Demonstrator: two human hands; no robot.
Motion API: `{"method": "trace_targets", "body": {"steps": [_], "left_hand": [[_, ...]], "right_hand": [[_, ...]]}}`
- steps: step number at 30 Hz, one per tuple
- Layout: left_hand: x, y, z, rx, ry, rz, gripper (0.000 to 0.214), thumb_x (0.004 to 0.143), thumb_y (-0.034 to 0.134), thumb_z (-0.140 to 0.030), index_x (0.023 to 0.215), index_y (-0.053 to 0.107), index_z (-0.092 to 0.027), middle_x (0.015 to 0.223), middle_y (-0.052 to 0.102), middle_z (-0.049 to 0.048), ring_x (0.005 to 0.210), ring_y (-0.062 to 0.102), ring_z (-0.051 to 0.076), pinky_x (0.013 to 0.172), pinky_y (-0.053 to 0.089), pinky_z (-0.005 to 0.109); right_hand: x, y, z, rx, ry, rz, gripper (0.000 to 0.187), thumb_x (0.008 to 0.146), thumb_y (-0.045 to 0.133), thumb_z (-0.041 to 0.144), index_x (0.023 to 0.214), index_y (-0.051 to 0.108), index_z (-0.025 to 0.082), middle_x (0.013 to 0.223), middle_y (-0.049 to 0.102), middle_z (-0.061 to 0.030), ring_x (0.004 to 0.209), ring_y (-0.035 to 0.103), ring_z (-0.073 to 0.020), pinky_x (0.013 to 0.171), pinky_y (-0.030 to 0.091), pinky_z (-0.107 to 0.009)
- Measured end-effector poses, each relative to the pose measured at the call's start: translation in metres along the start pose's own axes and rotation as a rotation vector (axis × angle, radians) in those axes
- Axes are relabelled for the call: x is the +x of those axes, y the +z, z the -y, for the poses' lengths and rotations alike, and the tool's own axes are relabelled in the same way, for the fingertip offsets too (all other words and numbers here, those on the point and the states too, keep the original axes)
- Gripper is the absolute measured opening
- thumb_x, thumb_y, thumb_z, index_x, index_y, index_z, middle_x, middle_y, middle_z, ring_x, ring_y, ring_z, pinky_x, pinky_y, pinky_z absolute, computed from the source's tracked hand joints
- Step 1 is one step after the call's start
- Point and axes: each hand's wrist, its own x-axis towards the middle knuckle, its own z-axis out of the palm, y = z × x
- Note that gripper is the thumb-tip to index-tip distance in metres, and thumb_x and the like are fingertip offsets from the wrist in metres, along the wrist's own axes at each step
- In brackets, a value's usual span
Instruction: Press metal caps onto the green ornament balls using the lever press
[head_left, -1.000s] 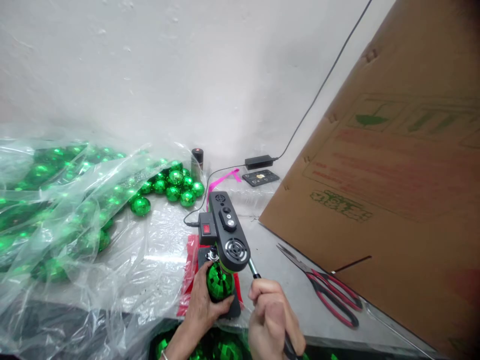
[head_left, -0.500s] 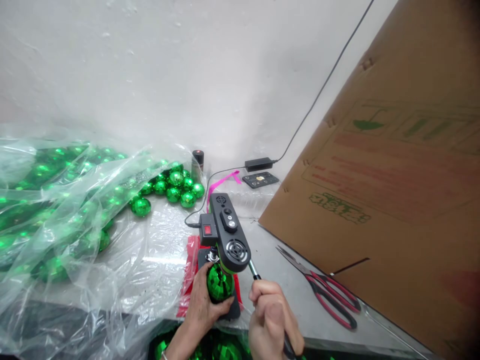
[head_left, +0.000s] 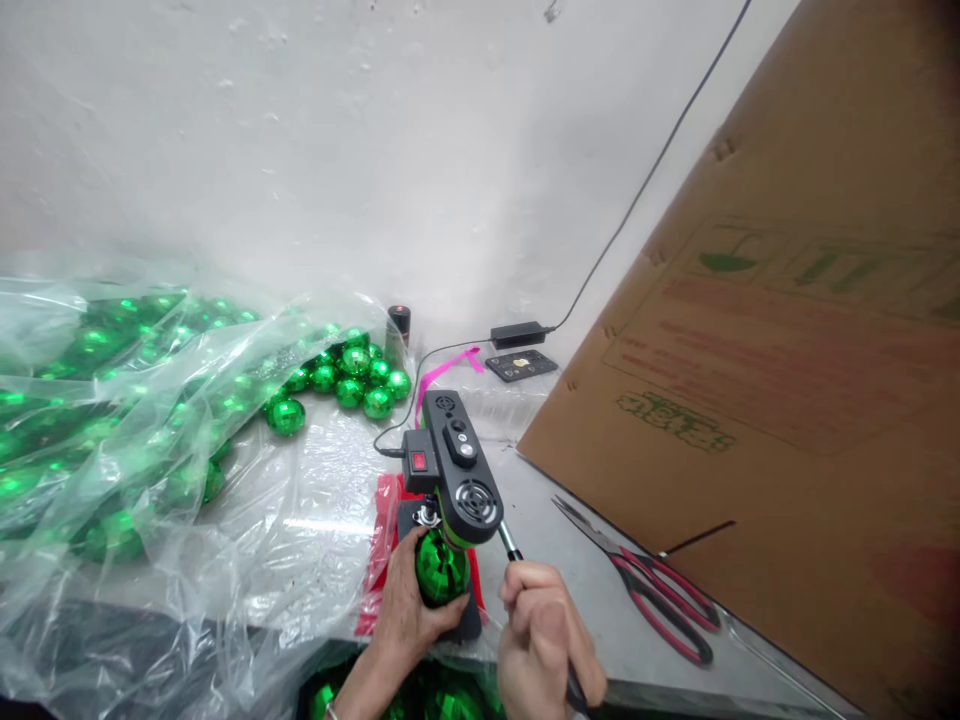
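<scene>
My left hand (head_left: 405, 605) is wrapped round a shiny green faceted ball ornament (head_left: 441, 568), with the thumb at its lower right. The ball sits right under the front end of a black press-like machine (head_left: 466, 470), which has round vents and a side box with a red switch (head_left: 418, 461). My right hand (head_left: 546, 635) grips a lever handle (head_left: 511, 541) whose metal rod runs up to the machine's right side. Below the machine, a dark base plate (head_left: 469, 622) lies on red tape (head_left: 382, 555). Whatever lies between ball and machine head is hidden.
Many green balls (head_left: 285, 416) lie at left, partly under clear plastic sheeting (head_left: 247, 560). Red-handled scissors (head_left: 660, 590) rest beside a large cardboard box (head_left: 750, 380). Behind the machine are a power adapter (head_left: 517, 334), a phone (head_left: 521, 365), a pink ribbon (head_left: 442, 370) and a dark cylinder (head_left: 399, 325).
The view has shifted very slightly. Both hands keep the same hold on the ball and the lever, with no other clear change.
</scene>
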Motion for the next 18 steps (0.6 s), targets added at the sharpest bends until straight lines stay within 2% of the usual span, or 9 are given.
{"method": "trace_targets", "body": {"steps": [5, 12, 18], "left_hand": [[0.000, 0.002, 0.001, 0.007, 0.015, -0.009, 0.087, 0.066, 0.088, -0.032, 0.146, 0.057, -0.013, 0.142, 0.073, 0.0253, 0.137, 0.071, 0.047, 0.120, 0.055, 0.072], [0.001, 0.004, 0.002, -0.007, 0.021, -0.019, 0.088, 0.065, 0.089, -0.032, 0.146, 0.057, -0.016, 0.143, 0.074, 0.0222, 0.138, 0.071, 0.045, 0.122, 0.055, 0.070], [0.001, 0.006, 0.001, 0.007, 0.003, -0.007, 0.088, 0.066, 0.088, -0.032, 0.147, 0.057, -0.017, 0.143, 0.074, 0.0209, 0.137, 0.072, 0.044, 0.121, 0.056, 0.068]], "right_hand": [[0.004, 0.006, 0.004, 0.007, -0.011, -0.025, 0.048, 0.113, 0.048, 0.022, 0.066, 0.047, 0.022, 0.059, 0.045, 0.0059, 0.054, 0.051, -0.0103, 0.049, 0.034, -0.026], [0.002, 0.005, 0.001, 0.007, -0.035, -0.039, 0.048, 0.113, 0.049, 0.023, 0.065, 0.045, 0.022, 0.060, 0.044, 0.0062, 0.054, 0.051, -0.0094, 0.048, 0.035, -0.024], [-0.013, 0.003, -0.008, -0.017, -0.056, -0.018, 0.050, 0.114, 0.046, 0.020, 0.064, 0.048, 0.021, 0.067, 0.054, 0.0033, 0.055, 0.053, -0.0099, 0.049, 0.038, -0.024]]}}
